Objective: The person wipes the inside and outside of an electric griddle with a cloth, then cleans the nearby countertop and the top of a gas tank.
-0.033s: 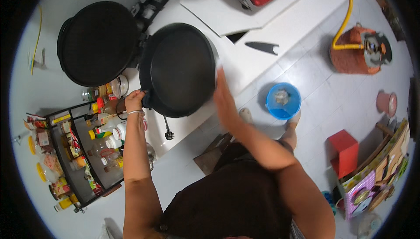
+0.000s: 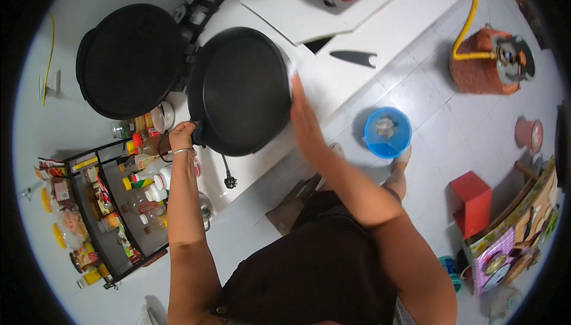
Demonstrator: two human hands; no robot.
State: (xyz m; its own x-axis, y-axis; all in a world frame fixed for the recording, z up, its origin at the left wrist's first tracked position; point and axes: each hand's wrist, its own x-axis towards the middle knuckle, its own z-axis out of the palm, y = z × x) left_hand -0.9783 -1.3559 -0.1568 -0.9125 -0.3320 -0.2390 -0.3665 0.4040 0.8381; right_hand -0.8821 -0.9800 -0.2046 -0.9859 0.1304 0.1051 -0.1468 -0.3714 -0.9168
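Note:
A round black electric pan (image 2: pixel 247 90) with a deep rim sits on the white counter. Its matching round black lid (image 2: pixel 129 60) is hinged back on the left. My left hand (image 2: pixel 182 136) is closed round the dark handle (image 2: pixel 198 134) at the pan's near left side. Against the pan's right outer edge is my right hand (image 2: pixel 303 108), its fingers pointing away from me and smeared by motion. Something whitish and blurred shows at its fingertips; what it is I cannot make out. A short cord with a black plug (image 2: pixel 230 181) hangs down by the pan's near side.
A black rack (image 2: pixel 119 206) of bottles and jars stands left. On the counter (image 2: pixel 351 87) lies a flat dark notched piece (image 2: pixel 355 58). A blue bucket (image 2: pixel 387 133) stands on the floor, a gas cylinder (image 2: pixel 485 66) with a yellow hose beyond it, a red stool (image 2: pixel 471 203) at right.
My right hand has slid slightly farther away along the pan's right edge. The left hand keeps its grip on the handle. The whole view has shifted a little.

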